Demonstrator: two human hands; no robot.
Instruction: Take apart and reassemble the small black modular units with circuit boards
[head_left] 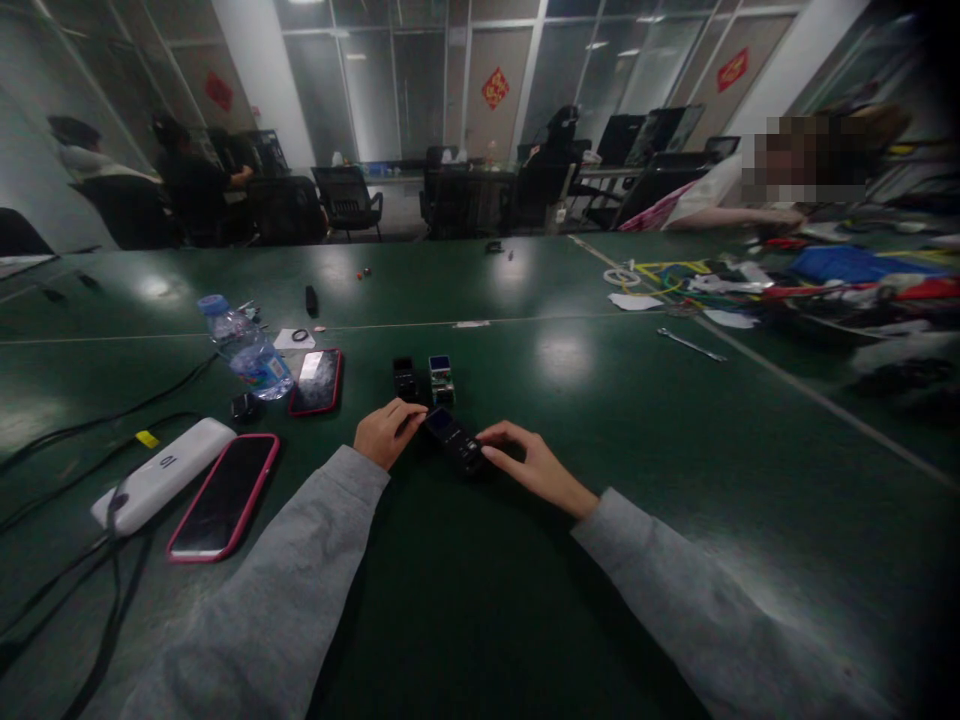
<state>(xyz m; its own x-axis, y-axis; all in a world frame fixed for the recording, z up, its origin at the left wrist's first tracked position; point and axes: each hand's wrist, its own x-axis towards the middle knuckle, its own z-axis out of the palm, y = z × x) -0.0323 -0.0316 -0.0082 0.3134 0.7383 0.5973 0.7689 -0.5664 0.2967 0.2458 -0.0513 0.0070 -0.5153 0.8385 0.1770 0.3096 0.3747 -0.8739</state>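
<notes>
Between my two hands a small black handheld device with a little screen and buttons lies slanted, on or just above the green table. The fingertips of my left hand pinch its far left corner. At its near right end, the thumb and fingers of my right hand grip the edge. Just beyond are a similar black device and a unit with a screen and exposed circuit board, side by side.
Left of me are a red-edged phone, a white power bank, a second phone, a leaning water bottle and cables. A wrench lies right. Tangled wires and tools cover the far right, near another person.
</notes>
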